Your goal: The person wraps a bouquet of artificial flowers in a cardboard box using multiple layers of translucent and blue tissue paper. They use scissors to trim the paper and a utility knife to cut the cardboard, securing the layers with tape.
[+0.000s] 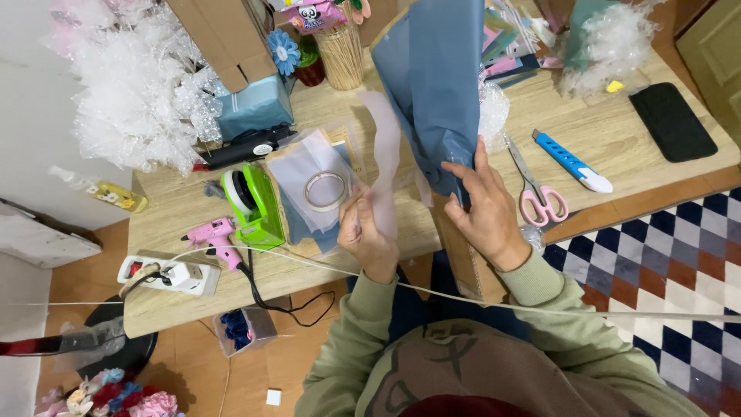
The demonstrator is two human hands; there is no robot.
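My right hand [488, 208] grips the narrow lower end of a slate-blue wrapping-paper cone [434, 85] that stands upright over the wooden table [610, 139]. My left hand [363, 230] pinches a translucent pale pink sheet [384, 158] held up just left of the cone. Clear crinkled cellophane [492, 112] shows behind the cone's right side. Both sleeves are olive green.
On the table lie a tape roll [325, 190] on paper sheets, a green tape dispenser [253, 202], a pink glue gun [216, 235], a power strip [170, 275], pink scissors [536, 189], a blue utility knife [571, 161], a black pad [671, 121] and white cellophane bunches [131, 93].
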